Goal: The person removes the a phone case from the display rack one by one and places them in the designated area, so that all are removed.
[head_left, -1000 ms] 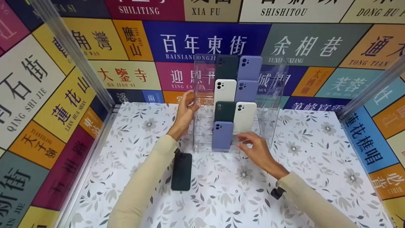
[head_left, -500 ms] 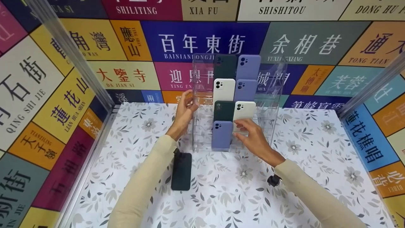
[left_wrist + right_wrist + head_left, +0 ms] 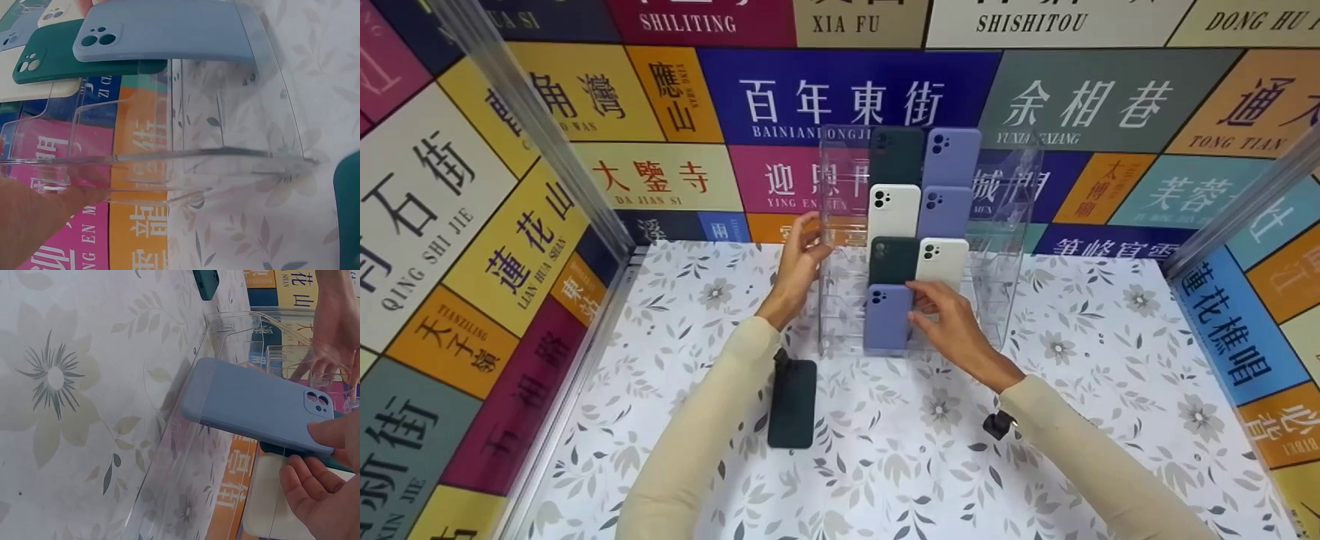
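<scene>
A clear display rack (image 3: pixel 1005 315) stands against the back wall with phone cases in purple, white and dark green leaning in its tiers. My left hand (image 3: pixel 795 274) grips the rack's left side panel. At the lowest tier my right hand (image 3: pixel 956 326) pinches the upper right edge of a purple phone case (image 3: pixel 886 322). In the right wrist view my thumb lies on the face of this purple case (image 3: pixel 253 396), near its camera cutout, with fingers at the edge below. Behind it are a dark green case (image 3: pixel 892 260) and a white case (image 3: pixel 942 261).
On the table left of centre lies a dark green phone case (image 3: pixel 793 405), beside my left forearm. Patterned walls with street names enclose the floral-covered table (image 3: pixel 1072 450) at the back and both sides. Higher tiers hold more cases, among them a white one (image 3: pixel 893 210).
My right hand has moved left and up, from the white case's lower edge to the purple case in the lowest tier. The left hand stays at the rack's side.
</scene>
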The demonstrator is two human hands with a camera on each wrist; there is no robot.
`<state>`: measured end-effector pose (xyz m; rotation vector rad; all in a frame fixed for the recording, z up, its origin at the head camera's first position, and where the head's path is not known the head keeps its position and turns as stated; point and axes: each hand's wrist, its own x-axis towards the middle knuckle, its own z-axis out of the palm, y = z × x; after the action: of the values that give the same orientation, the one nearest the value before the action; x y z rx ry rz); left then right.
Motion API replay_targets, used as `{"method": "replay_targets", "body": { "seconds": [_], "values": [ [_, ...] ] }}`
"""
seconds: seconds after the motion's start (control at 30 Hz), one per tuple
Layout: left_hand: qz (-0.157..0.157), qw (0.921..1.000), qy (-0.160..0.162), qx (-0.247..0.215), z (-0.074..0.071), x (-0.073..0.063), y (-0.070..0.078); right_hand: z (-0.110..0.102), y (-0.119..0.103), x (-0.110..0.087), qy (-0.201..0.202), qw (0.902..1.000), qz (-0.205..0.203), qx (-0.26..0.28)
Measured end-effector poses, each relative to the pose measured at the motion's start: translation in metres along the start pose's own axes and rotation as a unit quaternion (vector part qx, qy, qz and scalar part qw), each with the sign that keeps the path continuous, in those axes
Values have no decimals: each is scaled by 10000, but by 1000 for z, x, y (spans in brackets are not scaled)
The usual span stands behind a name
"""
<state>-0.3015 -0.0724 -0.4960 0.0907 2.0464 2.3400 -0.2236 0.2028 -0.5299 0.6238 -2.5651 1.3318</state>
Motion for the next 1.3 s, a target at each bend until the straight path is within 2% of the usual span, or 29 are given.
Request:
{"method": "replay_targets", "body": {
  "seconds": [0.3, 0.6, 0.83, 1.07, 1.3],
  "values": [
    [6, 9998, 13, -179, 0, -1, 1, 8, -1, 0, 580, 9982, -89, 75],
    [70, 9997, -10, -239, 1, 0, 0, -6, -14, -4, 1035, 9939, -106, 354],
    [113, 9997, -20, -220, 0, -1, -1, -13, -22, -15, 1120, 9925, -213, 435],
    [135, 9997, -14, -196, 0, -1, -4, -5, -17, -35, 1073, 9930, -422, 248],
    [92, 9998, 38, -194, 0, 1, -2, 4, -13, -50, 901, 9951, -287, 301]
  ]
}}
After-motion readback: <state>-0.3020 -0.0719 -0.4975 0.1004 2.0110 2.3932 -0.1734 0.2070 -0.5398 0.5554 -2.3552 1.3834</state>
